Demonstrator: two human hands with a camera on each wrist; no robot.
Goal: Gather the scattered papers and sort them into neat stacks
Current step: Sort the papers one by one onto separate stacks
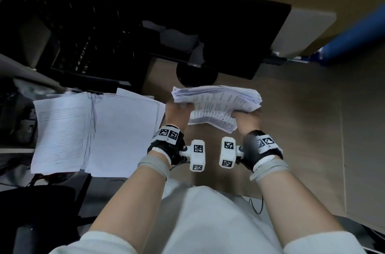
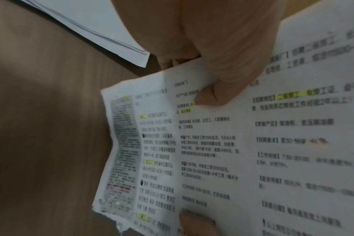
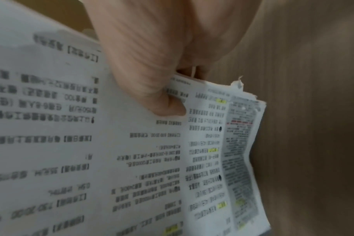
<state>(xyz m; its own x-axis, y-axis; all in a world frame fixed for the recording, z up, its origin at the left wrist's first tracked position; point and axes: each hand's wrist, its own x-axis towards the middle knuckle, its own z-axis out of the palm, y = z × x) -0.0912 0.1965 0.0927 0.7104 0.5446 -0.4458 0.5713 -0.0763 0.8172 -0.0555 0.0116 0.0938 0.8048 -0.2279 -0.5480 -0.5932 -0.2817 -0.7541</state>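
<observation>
Left hand [image 1: 177, 111] at 11 o'clock, right hand [image 1: 246, 119] at 1 o'clock, both pinching one printed bundle [image 1: 218, 104], thumbs on top, other fingers beneath. Bundle held between and just beyond the hands, above the wooden desk [image 1: 302, 128]. At 9 o'clock, flat paper stacks [image 1: 93, 133] on the desk. At 12 o'clock, farther, dark monitor [image 1: 208, 31].

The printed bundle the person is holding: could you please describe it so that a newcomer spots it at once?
Start at the dark monitor on the wooden desk; just in front of its round base, both hands grip the printed bundle. Unlike the flat lined sheets to its left, it is raised, bent, yellow-highlighted and ragged-edged.
</observation>
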